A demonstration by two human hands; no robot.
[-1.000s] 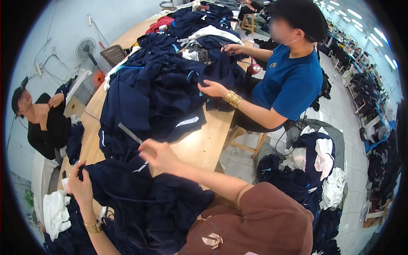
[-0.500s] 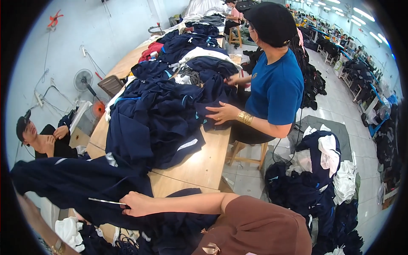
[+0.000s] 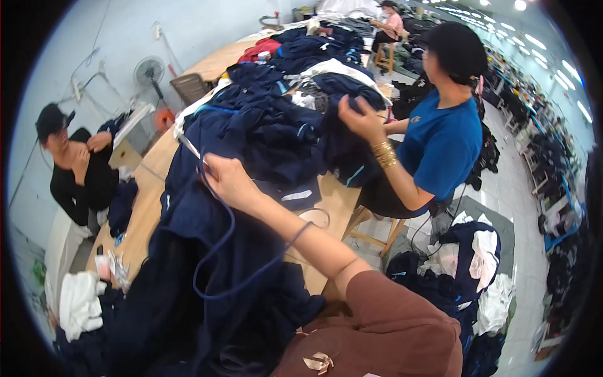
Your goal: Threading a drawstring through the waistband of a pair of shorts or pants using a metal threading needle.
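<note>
My right hand (image 3: 229, 179) reaches forward over the table, fingers closed around a pair of scissors (image 3: 189, 146). The silvery blades point up and to the left. A navy garment (image 3: 169, 276) hangs in large dark folds below and left of that hand. A thin blue drawstring (image 3: 233, 220) runs down past my fingers and loops across in front of my forearm. Where its ends attach is hard to make out. My left hand is not in view.
A heap of navy garments (image 3: 264, 138) covers the wooden table (image 3: 348, 198). At its right side sits a co-worker in a blue shirt (image 3: 446, 144), one hand raised. Another person in black (image 3: 85, 169) is at the left. Garments (image 3: 468, 270) pile on the floor at right.
My right hand with the scissors has moved up and forward. The garment stretched at left now hangs lower and nearer. A drawstring loop has appeared, and my left forearm has left the view.
</note>
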